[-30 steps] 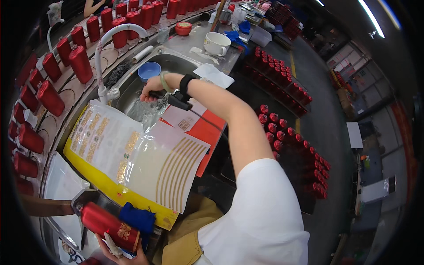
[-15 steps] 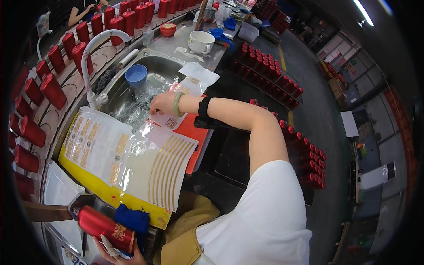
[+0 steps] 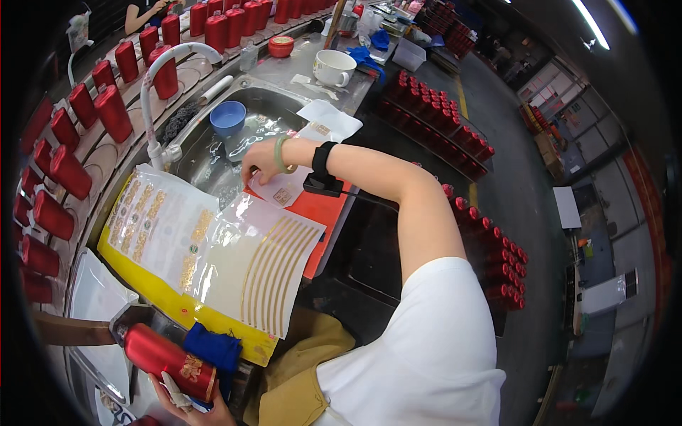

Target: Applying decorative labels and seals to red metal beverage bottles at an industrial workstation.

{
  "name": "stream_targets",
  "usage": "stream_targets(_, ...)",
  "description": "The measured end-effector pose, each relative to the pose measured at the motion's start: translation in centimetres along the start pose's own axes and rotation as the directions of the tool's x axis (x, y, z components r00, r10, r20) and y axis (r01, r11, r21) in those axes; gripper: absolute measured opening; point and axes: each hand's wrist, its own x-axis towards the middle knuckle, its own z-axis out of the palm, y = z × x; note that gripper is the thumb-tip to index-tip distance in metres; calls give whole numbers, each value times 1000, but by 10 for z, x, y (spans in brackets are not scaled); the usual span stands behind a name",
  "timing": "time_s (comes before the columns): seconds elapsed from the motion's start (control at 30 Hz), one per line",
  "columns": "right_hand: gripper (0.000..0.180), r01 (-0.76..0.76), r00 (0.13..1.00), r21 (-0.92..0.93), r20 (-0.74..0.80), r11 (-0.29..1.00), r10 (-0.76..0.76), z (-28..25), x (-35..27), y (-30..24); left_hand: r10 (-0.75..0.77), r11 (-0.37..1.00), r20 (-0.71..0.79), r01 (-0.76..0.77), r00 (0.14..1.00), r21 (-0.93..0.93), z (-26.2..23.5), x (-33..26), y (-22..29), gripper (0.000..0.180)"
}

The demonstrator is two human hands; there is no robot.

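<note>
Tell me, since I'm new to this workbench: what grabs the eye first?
Rows of red bottles line the far left edge. Centre stage, decal sheets with gold designs lie beside a steel sink, where the right hand reaches. At bottom, the left hand holds a red bottle.

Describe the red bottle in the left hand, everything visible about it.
The red bottle is glossy and cylindrical, ceramic or lacquered by its sheen, with a gold emblem on its side near the base. It lies on its side at the lower left of the view, its darker neck end pointing left. The left hand cups it from below, a taped finger against it. A blue cloth is pressed against its right end. Its mouth cannot be made out.
</note>
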Motion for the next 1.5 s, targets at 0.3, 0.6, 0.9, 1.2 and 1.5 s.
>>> stream_targets(0.3, 12, -6, 977, -80, -215, 997, -11, -4, -27, -9, -13, 1000, -21, 13, 1000, -5, 2, 1, 4, 88)
stream_targets(0.6, 27, -144, 271, 88, -954, 986, 124, -114, 30, 45, -75, 995, 44, 78, 996, -62, 5, -10, -13, 89)
stream_targets(0.9, 22, -374, 639, 247, -630, 894, 441, -21, 85, 94, -189, 978, 105, 196, 976, -65, 6, -11, -7, 99)
stream_targets(1.2, 32, -208, 977, -21, 49, 978, 209, 37, 122, 68, -150, 987, 99, 154, 984, -42, 3, -17, -14, 102)
stream_targets(1.5, 40, -427, 904, -157, -36, 891, 427, -2, 123, 44, -186, 982, 134, 184, 973, 28, 0, -16, -12, 100)
